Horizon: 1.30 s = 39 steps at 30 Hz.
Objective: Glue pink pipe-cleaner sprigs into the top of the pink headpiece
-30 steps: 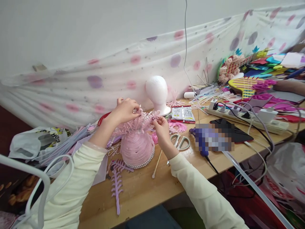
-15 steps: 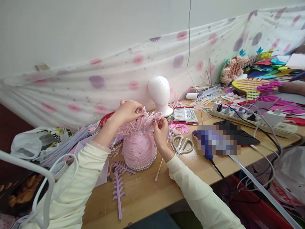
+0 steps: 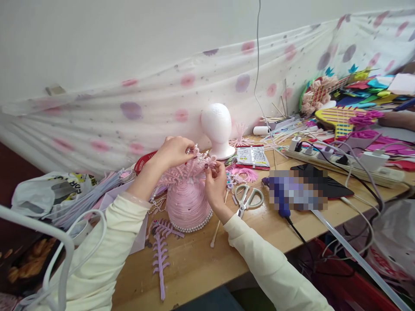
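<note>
A pink yarn-wrapped headpiece (image 3: 188, 205) with a pearl-trimmed rim stands on the table, its top covered in fuzzy pink pipe-cleaner shapes and pearls. Bent over the top from the left, my left hand (image 3: 177, 152) has its fingers closed at a pearl-studded pink piece. My right hand (image 3: 216, 183) pinches the edge of a looped pink pipe-cleaner flower (image 3: 210, 161) on the right side of the top. A small dark red bead shows by those fingertips. My fingers partly hide both pieces.
A white foam head (image 3: 217, 125) stands behind. Scissors (image 3: 248, 199), a stick (image 3: 215, 235) and a lilac pipe-cleaner piece (image 3: 160, 259) lie nearby. At the right are a blue glue gun (image 3: 284, 207), pixelated in part, a power strip (image 3: 343, 164) and cables.
My right hand has shifted slightly left and down with the pink flower, which sits closer to the headpiece's middle. My left hand stays nearly in place.
</note>
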### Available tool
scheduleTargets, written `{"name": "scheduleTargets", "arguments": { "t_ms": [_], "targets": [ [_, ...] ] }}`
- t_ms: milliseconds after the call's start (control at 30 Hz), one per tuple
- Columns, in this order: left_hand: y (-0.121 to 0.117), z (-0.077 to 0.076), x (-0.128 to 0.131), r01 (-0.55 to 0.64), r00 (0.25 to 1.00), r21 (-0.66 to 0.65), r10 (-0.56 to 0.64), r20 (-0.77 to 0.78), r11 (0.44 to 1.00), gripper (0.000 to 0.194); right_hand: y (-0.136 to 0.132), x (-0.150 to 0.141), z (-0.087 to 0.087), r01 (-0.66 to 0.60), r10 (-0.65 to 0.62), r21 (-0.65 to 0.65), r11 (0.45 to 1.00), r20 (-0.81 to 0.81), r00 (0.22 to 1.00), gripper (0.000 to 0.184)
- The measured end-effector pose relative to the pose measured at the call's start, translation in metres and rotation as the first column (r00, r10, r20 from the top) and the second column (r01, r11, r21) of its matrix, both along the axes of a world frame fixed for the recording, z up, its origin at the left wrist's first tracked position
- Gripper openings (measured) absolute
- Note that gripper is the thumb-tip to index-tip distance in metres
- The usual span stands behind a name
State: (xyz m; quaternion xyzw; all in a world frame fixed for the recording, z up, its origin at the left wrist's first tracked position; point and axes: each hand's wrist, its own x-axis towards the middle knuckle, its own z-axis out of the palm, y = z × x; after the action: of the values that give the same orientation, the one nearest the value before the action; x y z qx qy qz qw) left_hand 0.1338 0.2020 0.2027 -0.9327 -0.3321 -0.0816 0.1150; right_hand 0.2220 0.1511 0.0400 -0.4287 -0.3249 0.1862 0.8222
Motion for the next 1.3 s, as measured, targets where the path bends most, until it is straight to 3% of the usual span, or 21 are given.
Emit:
{"name": "scheduleTargets", "arguments": {
  "t_ms": [200,500,667,767,833,967,1133,1233,1300],
  "targets": [
    [-0.003,-0.002,0.001,0.009,1.0,0.025,-0.008,-0.006,1.0,0.03,-0.002,0.001,0.0,0.026,-0.021,-0.039,0.999,0.129,0.991,0.01],
    [-0.007,-0.005,-0.004,0.062,0.995,0.013,-0.062,0.082,0.998,0.025,0.02,0.025,-0.015,-0.244,0.238,0.064,0.968,0.09,0.967,0.019],
    [-0.022,-0.016,-0.017,0.128,0.962,0.178,-0.165,0.216,0.976,0.021,0.026,0.032,-0.019,-0.319,0.308,0.073,0.945,0.131,0.942,0.017],
    [-0.037,-0.029,-0.03,0.067,0.886,0.339,-0.212,0.412,0.938,0.013,0.028,0.032,-0.021,-0.35,0.338,0.081,0.933,0.134,0.932,0.016],
    [-0.047,-0.042,-0.038,0.036,0.816,0.366,-0.239,0.527,0.93,0.015,0.029,0.033,-0.023,-0.362,0.35,0.085,0.928,0.132,0.928,0.017],
    [-0.064,-0.077,-0.048,0.131,0.767,0.226,-0.243,0.594,0.965,0.016,0.029,0.033,-0.026,-0.358,0.347,0.084,0.93,0.124,0.93,0.016],
    [-0.089,-0.121,-0.042,0.213,0.872,-0.039,-0.173,0.457,0.976,0.025,0.027,0.031,-0.025,-0.367,0.357,0.089,0.926,0.107,0.928,0.017],
    [-0.108,-0.138,-0.032,0.156,0.947,-0.16,-0.102,0.306,0.975,0.034,0.028,0.031,-0.023,-0.388,0.381,0.084,0.918,0.089,0.92,0.018],
    [-0.12,-0.145,-0.022,0.026,0.986,-0.255,0.016,0.163,0.967,0.038,0.03,0.032,-0.022,-0.405,0.4,0.076,0.911,0.077,0.913,0.018]
  ]
}}
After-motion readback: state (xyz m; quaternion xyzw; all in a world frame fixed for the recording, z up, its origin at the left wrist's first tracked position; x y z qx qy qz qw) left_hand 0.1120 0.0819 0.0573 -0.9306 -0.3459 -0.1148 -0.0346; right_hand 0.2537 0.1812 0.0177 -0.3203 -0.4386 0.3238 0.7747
